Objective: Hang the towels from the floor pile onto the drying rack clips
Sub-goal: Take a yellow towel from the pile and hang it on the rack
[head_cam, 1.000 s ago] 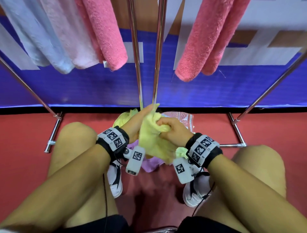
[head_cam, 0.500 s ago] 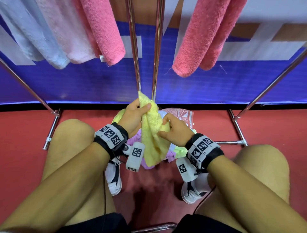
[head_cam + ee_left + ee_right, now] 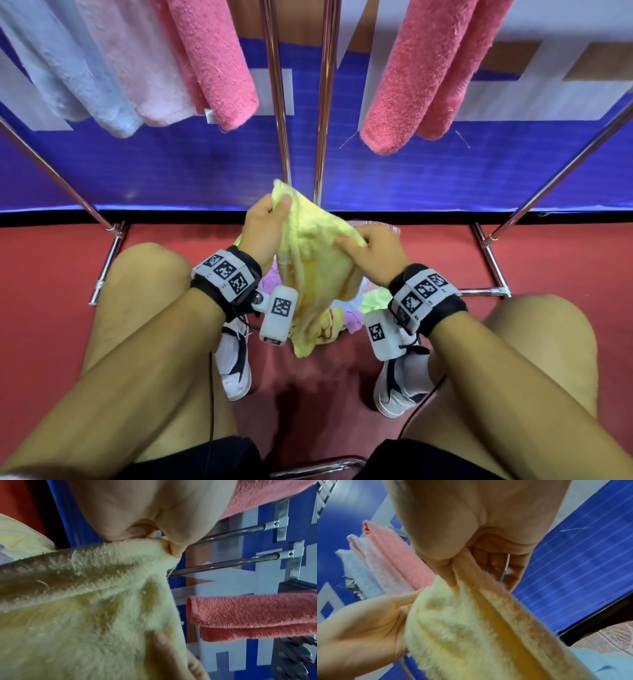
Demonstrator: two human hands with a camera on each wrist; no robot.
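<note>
A pale yellow towel (image 3: pixel 315 267) hangs between my two hands above the floor pile (image 3: pixel 346 308) of pastel towels. My left hand (image 3: pixel 274 209) pinches its upper corner, just below the rack's two centre poles (image 3: pixel 301 102). My right hand (image 3: pixel 356 245) pinches the towel's edge lower and to the right. The left wrist view shows thumb and finger closed on the yellow towel (image 3: pixel 96 588). In the right wrist view the thumb presses a fold of the yellow towel (image 3: pixel 471 622) against the fingers. Pink towels (image 3: pixel 428 68) hang on the rack above.
Light blue, pale pink and pink towels (image 3: pixel 130 58) hang at the upper left. Chrome rack legs (image 3: pixel 493 253) and a base bar stand on the red floor on both sides. My bare knees and white shoes (image 3: pixel 234 363) flank the pile. A blue banner (image 3: pixel 171 164) stands behind the rack.
Both hands have lifted the yellow towel up off the pile and drawn apart, spreading its top edge. The left hand has risen toward the centre poles.
</note>
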